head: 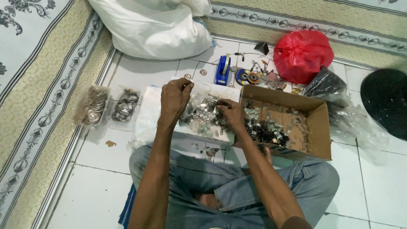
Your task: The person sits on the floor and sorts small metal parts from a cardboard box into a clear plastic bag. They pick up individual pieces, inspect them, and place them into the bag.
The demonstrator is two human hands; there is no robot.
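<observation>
Jeans-clad legs, crossed on the floor, fill the six o'clock edge of the view, and both my bare forearms reach up from there toward twelve. My left hand (pixel 174 98) is closed, fingertips pinched on the upper edge of a clear plastic bag (pixel 199 111) that it holds up and open. My right hand (pixel 229 111), at about three o'clock from the left, is curled with fingers bunched among the small metal clips (pixel 203 114) heaped at the bag; whether it grips any, I cannot tell.

These clips look light, stiff and thin, with bent edges, so I judge they would snag and slip as loose singles and are best pinched a few at a time by their flat faces. That bag is soft and limp and wants holding at its rim.

Under the bag lies a shallow white tray (pixel 186 133). Touching it at three o'clock sits an open cardboard box (pixel 316 131) with more dark and shiny clips scattered inside. At nine o'clock of the tray, two small filled bags (pixel 106 106) of metal parts lie side by side.

Beyond, toward twelve, stand a blue tool (pixel 222 70) and some small discs; a red plastic bag (pixel 302 55) is at one o'clock, a large white sack (pixel 152 27) at eleven. Everything rests on a white tiled floor (pixel 91 191), bordered at nine and twelve o'clock by a patterned cream mat (pixel 38 85).
</observation>
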